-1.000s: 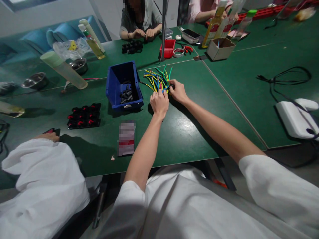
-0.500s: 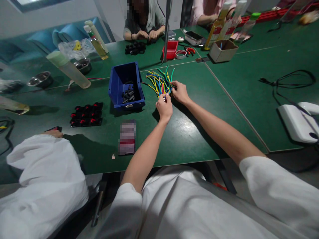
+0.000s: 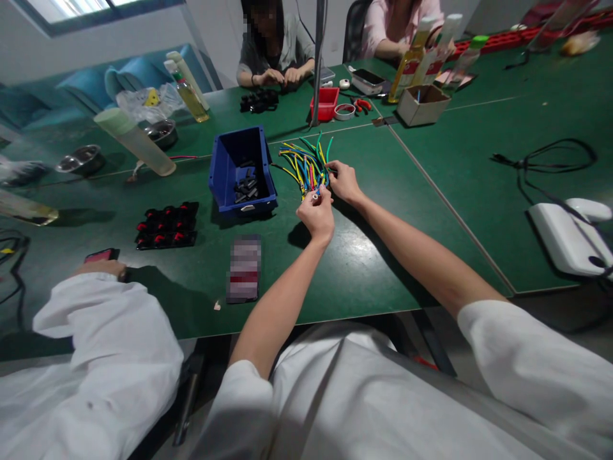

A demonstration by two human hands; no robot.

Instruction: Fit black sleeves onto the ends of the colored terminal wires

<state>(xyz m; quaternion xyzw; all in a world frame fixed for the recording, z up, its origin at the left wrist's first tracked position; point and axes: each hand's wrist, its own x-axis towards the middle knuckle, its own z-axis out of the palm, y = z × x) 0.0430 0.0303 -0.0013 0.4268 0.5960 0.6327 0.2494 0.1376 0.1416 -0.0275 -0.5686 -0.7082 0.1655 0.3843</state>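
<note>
Left hand: my left hand [image 3: 317, 216] is curled into a loose fist just below the wire bundle, fingertips pinched on what I read as a red wire end; the hold itself is too small for me to be sure of.
Right hand: my right hand [image 3: 341, 181] rests at the right edge of the bundle, fingers bent and narrow on the wire ends there; I cannot tell whether it truly clamps them.
Wire bundle: the wire bundle [image 3: 302, 158], yellow, green, blue and red strands, lies fanned on the green surface [image 3: 364, 255], spreading away from me and gathering at the near end, right between both hands.
Relation: left hand sits at the near tip of the bundle, right hand just beside it on the right; the two hands are close together, almost touching.
Blue bin: a blue bin [image 3: 242, 167] with small black parts inside stands just left of the bundle.
Black and red parts: a cluster of black and red parts [image 3: 166, 225] lies further left, well apart from my hands.
Neighbour: a white sleeve [image 3: 103, 332] of a person at my left, their hand at the surface edge.
Across: a seated person [image 3: 274, 54] works on black pieces at the far side.
</note>
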